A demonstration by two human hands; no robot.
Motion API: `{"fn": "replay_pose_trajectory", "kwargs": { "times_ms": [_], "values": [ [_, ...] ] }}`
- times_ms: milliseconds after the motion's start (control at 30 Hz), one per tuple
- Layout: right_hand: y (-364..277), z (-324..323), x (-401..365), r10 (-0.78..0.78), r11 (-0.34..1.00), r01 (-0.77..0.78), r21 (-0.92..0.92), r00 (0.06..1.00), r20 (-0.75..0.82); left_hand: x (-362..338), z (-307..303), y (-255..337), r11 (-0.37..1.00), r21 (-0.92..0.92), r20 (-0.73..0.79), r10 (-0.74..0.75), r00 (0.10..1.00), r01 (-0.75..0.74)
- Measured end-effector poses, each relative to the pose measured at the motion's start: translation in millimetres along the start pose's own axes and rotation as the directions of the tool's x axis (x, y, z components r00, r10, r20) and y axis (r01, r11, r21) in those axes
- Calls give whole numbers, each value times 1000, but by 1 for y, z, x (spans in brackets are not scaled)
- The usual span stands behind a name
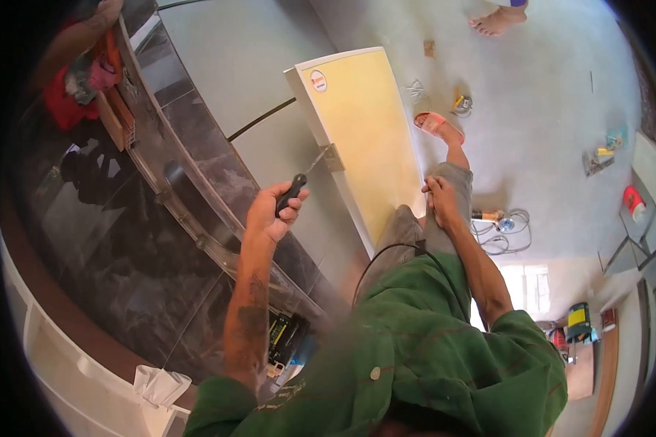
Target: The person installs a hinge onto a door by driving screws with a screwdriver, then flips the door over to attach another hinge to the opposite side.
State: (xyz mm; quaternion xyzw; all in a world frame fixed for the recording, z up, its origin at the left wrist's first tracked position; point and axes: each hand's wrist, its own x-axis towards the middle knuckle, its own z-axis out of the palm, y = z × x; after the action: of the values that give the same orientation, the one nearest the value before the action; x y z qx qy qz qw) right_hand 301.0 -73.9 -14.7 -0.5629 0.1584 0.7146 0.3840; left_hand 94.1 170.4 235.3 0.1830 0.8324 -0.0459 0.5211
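Note:
My left hand (272, 207) is closed round the black handle of a screwdriver (290, 195). The tool's thin shaft points up and right, and its tip meets or nearly meets a small metal plate (333, 158) on the edge of a door-like panel (372, 131). This panel has a yellow face, white edges and a round sticker near its top corner. Over my bent knee, my right hand (444, 197) has its fingers curled together; whatever they hold, if anything, is too small to make out.
Dark glossy counter (109, 240) curves along the left, where another person's arm (76, 44) shows beside red cloth. On the floor lie a tape measure (462, 104), a corded power tool (504, 223) and a red bottle (634, 202). Another person's bare foot (499, 21) is at the top.

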Motion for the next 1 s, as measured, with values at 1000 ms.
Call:
{"fn": "replay_pose_trajectory", "kwargs": {
  "times_ms": [1000],
  "values": [
    [-16, 251, -1, 152, 646, -513, 565, 812, 563, -2, 3, -5, 484, 746, 60, 635, 770, -457]
  ]
}}
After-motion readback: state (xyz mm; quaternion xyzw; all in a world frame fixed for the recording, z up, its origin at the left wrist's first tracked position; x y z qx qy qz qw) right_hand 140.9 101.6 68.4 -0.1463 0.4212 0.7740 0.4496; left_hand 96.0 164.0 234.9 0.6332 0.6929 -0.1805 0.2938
